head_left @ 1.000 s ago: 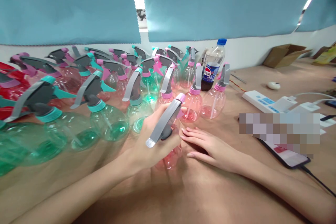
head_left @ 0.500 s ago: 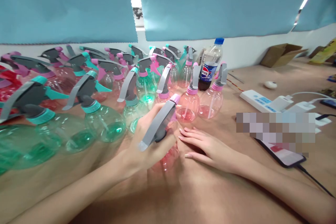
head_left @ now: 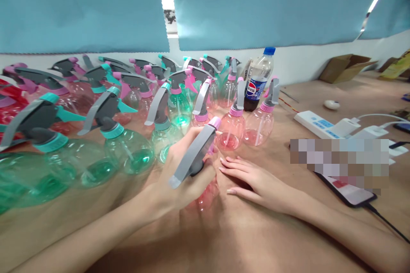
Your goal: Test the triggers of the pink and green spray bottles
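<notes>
My left hand is wrapped round the neck of a pink spray bottle with a grey and pink trigger head, which leans over the hand. Its clear pink body shows below my fingers. My right hand lies on the table just right of that bottle, fingers spread and holding nothing. Behind my hands stand a pink spray bottle and another pink one. A green spray bottle is to the left of my left hand.
Several more green and pink spray bottles fill the left and back. A cola bottle stands near the wall. At the right are a power strip, a phone with a cable, a white mouse-like object and a cardboard box.
The view has shifted very slightly, so things sit a little further right and lower. Both hands keep the same pose, and the left still grips the pink bottle.
</notes>
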A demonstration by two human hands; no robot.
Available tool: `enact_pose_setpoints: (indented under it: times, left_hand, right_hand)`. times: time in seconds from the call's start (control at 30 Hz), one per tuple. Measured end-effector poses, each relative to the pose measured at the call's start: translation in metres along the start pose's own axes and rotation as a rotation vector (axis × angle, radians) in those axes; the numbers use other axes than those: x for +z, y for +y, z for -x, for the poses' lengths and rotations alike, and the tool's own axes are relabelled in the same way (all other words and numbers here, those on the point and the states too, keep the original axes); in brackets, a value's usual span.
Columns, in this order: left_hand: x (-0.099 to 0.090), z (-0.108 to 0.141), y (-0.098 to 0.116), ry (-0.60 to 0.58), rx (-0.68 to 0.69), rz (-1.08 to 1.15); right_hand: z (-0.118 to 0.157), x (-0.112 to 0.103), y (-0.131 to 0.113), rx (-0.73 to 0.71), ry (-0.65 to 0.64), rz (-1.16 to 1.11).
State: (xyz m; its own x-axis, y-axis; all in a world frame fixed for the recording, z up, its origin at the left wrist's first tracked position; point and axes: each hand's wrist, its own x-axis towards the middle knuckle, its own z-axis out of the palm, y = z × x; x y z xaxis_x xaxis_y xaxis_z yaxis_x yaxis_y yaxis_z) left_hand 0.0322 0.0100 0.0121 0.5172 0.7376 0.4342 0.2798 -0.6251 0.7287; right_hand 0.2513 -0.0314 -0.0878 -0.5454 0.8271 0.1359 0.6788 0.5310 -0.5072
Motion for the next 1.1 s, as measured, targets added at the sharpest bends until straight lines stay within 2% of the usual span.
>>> enact_pose_setpoints:
  times: [0.17,0.4,1.1]
  left_hand:
    - [0.0012,-0.0006,-0.0021,-0.011,0.009,0.02]
    - [0.0019,0.0017,-0.0026,-0.026,-0.055,0.059]
    - [0.0033,0.0031,-0.0078,-0.013,-0.018,0.037]
  right_hand:
    - [-0.0008,-0.0017,-0.0012,0.019,-0.026,0.012]
    - [-0.0009,-0.0002,0.0009,0.005,-0.012,-0.013]
    - [-0.001,-0.0017,0.0001,0.033,-0.057,0.0]
